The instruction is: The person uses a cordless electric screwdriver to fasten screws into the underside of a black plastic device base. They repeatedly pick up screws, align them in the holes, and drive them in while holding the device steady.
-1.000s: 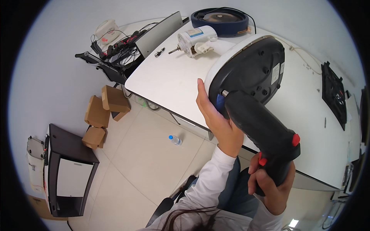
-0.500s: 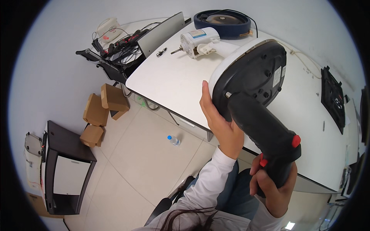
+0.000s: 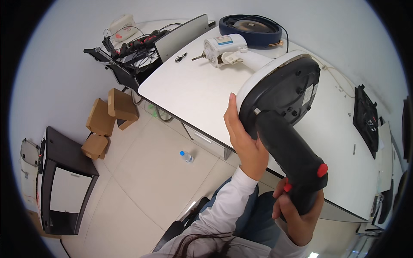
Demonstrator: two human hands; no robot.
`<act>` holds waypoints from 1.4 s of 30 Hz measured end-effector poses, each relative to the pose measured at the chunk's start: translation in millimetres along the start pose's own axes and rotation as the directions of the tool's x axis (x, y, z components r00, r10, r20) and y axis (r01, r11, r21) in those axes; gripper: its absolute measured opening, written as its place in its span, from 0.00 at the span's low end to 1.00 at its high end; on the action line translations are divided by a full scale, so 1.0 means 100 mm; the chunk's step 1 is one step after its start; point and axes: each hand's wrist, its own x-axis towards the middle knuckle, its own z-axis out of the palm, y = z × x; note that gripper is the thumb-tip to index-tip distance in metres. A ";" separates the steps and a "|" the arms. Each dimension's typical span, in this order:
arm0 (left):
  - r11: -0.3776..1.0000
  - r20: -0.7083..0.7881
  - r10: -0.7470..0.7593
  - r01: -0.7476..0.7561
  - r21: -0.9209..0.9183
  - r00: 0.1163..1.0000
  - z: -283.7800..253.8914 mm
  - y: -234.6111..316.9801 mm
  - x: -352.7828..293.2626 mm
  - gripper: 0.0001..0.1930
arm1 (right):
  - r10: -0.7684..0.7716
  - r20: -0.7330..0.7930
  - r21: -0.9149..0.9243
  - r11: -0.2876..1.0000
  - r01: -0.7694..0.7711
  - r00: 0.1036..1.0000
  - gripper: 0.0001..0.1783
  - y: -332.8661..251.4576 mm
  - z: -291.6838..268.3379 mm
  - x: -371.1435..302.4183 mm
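Observation:
My right hand (image 3: 299, 217) is wrapped round the lower grip of a black cordless screwdriver (image 3: 290, 144) with red buttons. Its metal tip meets the black underside of a fan base (image 3: 279, 96), near the edge closest to me. My left hand (image 3: 247, 146) steadies the tilted base, fingers stretched along its white rim and the thumb side beside the screwdriver; part of this hand is hidden. From the base a white neck leads to a white fan motor (image 3: 226, 45) with a bare metal shaft, lying on its side on the white table (image 3: 189, 86).
A dark blue round housing (image 3: 228, 32) with a cable sits at the table's back. An open black tool case (image 3: 365, 122) lies at the right, small screws near it. On the floor stand a bottle (image 3: 186, 157), cardboard boxes (image 3: 101, 116) and a dark cabinet (image 3: 71, 159).
The whole view has shifted slightly. The screwdriver and my right hand sit a little further left and higher in the picture; both hands keep their hold, and the tip stays at the base.

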 end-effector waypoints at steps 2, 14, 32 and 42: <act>1.000 0.001 0.004 -0.004 0.007 1.000 0.00 0.00 0.00 0.34 | 0.022 -0.012 0.033 0.999 -0.022 1.000 0.25 -0.02 0.01 0.00; 0.998 -0.006 0.055 -0.055 0.020 0.998 -0.02 -0.01 0.01 0.32 | 0.030 -0.033 0.013 0.999 -0.029 0.999 0.23 -0.03 0.04 0.00; 0.996 0.006 0.037 -0.037 0.079 0.999 0.00 0.03 0.01 0.32 | 0.006 -0.025 -0.019 1.000 -0.007 1.000 0.23 -0.05 0.02 0.01; 0.996 0.006 0.037 -0.037 0.084 0.999 0.00 0.03 0.02 0.33 | 0.017 -0.014 -0.028 0.999 -0.018 1.000 0.23 -0.06 0.02 0.02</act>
